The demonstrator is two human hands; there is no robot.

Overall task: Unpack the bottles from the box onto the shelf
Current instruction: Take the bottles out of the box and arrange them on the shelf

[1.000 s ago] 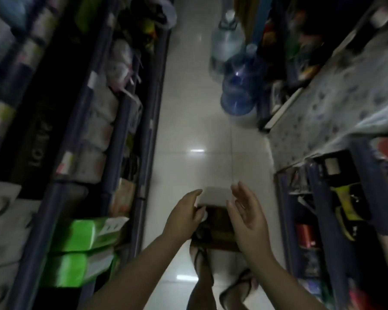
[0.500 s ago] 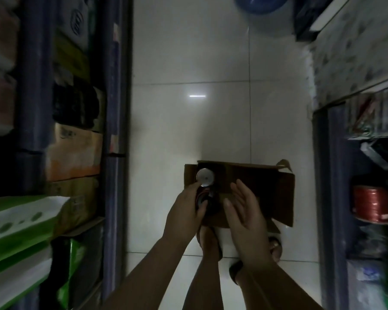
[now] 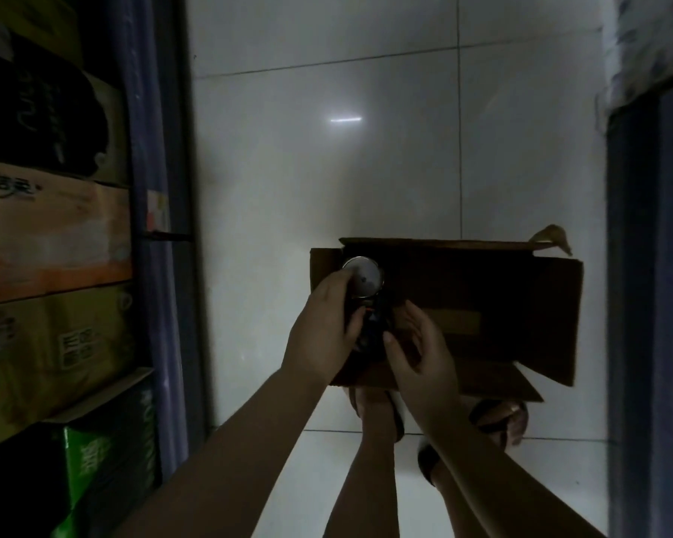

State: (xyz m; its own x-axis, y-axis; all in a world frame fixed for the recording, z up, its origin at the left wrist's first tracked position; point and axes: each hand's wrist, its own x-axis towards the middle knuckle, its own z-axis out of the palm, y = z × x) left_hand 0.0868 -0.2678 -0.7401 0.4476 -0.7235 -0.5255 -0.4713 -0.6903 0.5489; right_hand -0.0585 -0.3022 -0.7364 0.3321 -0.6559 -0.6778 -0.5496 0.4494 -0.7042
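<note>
Two bare hands reach down over an open cardboard box (image 3: 482,304) that sits on the pale tiled floor (image 3: 327,168) in a dim, narrow aisle. The left hand (image 3: 321,335) is closed around a dark bottle (image 3: 366,304) with a round silver cap (image 3: 362,276), fingers wrapped on its left side and the thumb pressed against its body. The bottle stands at the left end of the box, its cap level with the box's rim; whether its base is resting inside or already lifted cannot be told. The right hand (image 3: 420,351) is half open beside the bottle, fingers loosely spread and curved, the thumb tip touching or nearly touching the bottle's dark lower part. The box's flaps are folded outward, and its inside is too dark to show any other bottles. Below the box are the person's two feet in sandals (image 3: 498,417) on the tiles. On the left stands a shelf (image 3: 164,227) stacked with cardboard cartons (image 3: 55,234) and green packs (image 3: 94,460). Another shelf upright (image 3: 649,304) runs down the right edge.
</note>
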